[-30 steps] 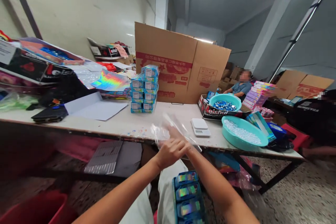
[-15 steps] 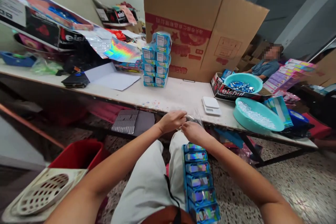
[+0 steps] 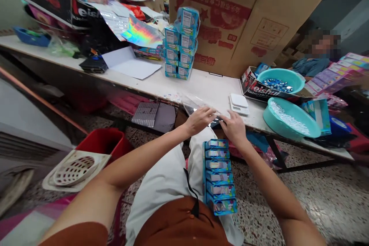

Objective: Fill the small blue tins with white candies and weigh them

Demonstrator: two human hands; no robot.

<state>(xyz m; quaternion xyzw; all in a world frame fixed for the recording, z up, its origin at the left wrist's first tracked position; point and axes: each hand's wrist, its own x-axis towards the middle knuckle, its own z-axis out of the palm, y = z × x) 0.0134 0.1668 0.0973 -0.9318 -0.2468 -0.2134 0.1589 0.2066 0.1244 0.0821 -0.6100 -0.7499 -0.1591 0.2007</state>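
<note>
White worktable [image 3: 209, 84] crossed the middle of the frame, above terrazzo flooring [image 3: 317, 207] visible at lower right. Clear plastic film [image 3: 193, 103] was positioned at the centre of the frame, over the table's near edge. The person's left hand [image 3: 201, 119] had its fingers bent and closed on the film. The right hand [image 3: 235, 127] was placed just beside it, thumb and forefinger apart at the film; whether it gripped could not be determined.

Below the hands, at lower centre, a row of blue boxes [image 3: 219, 177] lay along the right leg of the pale trousers [image 3: 155, 200]. Stacked blue caramel boxes [image 3: 184, 48] stood at upper centre, in front of the brown corrugated carton [image 3: 221, 15]. Right of centre, a white digital scale [image 3: 239, 103] rested near a turquoise basin [image 3: 276, 125] containing white pieces [image 3: 290, 119]. Behind it, a second basin [image 3: 281, 72] contained blue wrapped candies [image 3: 276, 85]. A co-worker's sleeve [image 3: 313, 66] was visible at upper right.
</note>
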